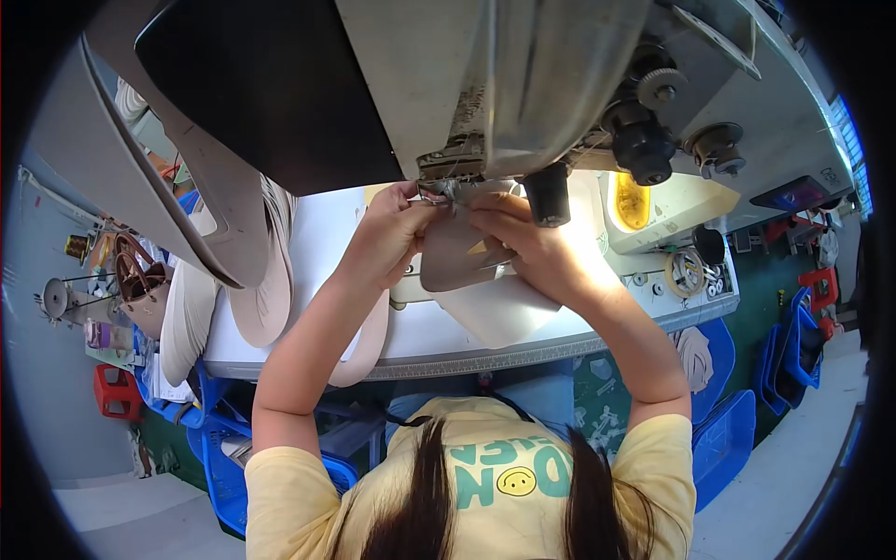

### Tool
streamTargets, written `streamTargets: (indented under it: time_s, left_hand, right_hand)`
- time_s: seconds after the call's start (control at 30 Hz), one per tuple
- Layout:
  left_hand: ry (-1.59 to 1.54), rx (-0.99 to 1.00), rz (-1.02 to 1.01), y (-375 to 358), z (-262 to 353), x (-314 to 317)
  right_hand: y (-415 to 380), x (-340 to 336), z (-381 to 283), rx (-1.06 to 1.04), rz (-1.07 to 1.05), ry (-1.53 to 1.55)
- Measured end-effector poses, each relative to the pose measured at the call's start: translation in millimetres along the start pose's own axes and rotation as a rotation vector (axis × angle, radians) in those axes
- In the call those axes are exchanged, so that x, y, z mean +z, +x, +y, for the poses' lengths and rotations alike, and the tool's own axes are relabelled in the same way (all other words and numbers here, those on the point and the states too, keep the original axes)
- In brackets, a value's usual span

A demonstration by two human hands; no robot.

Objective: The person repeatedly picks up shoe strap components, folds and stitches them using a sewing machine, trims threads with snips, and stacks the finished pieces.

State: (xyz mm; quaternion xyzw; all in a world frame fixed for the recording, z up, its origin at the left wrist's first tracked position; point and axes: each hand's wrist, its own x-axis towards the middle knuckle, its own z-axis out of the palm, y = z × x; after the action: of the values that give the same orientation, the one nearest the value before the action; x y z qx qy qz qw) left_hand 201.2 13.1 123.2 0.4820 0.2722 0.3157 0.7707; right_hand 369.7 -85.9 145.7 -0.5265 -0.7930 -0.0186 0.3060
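Observation:
Both hands are up at the needle area of a sewing machine, on a curved beige shoe-material piece. My left hand pinches the left edge of this piece close to the presser foot. My right hand grips its right side, thumb and fingers closed on it. The piece hangs toward me from under the needle. Below it, a paler sheet droops over the table edge. The exact stitching point is partly hidden by fingers and machine head.
Stacks of similar beige pieces hang at the left. A ruler strip runs along the table's front edge. Bobbins and a tape roll lie at the right, near a yellow oil window. Blue baskets stand on the floor.

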Motion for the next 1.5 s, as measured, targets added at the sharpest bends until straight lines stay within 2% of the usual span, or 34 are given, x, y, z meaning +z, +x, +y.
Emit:
streamTargets:
  time_s: [0.03,0.23,0.27,0.47,0.7,0.8,1.0,1.4,1.5]
  left_hand:
    - [0.004,0.002,0.013,-0.6,-0.6,2.3]
    - [0.056,0.007,0.031,-3.2,-5.2,3.0]
    - [0.06,-0.002,0.034,-4.5,-4.6,4.1]
    - [0.038,0.003,0.054,-6.8,-4.5,5.8]
    - [0.052,0.024,0.063,-4.1,-6.8,5.7]
    - [0.07,0.036,0.086,-1.5,-5.0,5.8]
    - [0.066,0.043,0.105,-1.1,-6.5,6.3]
    - [0.059,0.078,0.085,-2.4,-8.0,7.2]
    - [0.037,0.081,0.103,-4.5,-8.3,9.0]
  right_hand:
    - [0.9,0.7,2.7,-0.035,0.043,0.0]
    - [-0.4,0.0,21.6,-0.074,-0.013,0.035]
    - [-1.4,6.8,29.6,-0.142,0.059,0.005]
    - [1.6,6.9,33.2,-0.203,0.098,-0.055]
    - [-0.4,12.3,41.0,-0.131,0.095,0.01]
    - [5.0,11.1,41.2,-0.137,0.155,-0.017]
    - [2.5,7.1,38.7,-0.103,0.086,-0.086]
    - [-3.5,15.2,36.8,-0.041,0.083,0.051]
    - [-5.6,10.8,34.0,-0.073,0.061,-0.073]
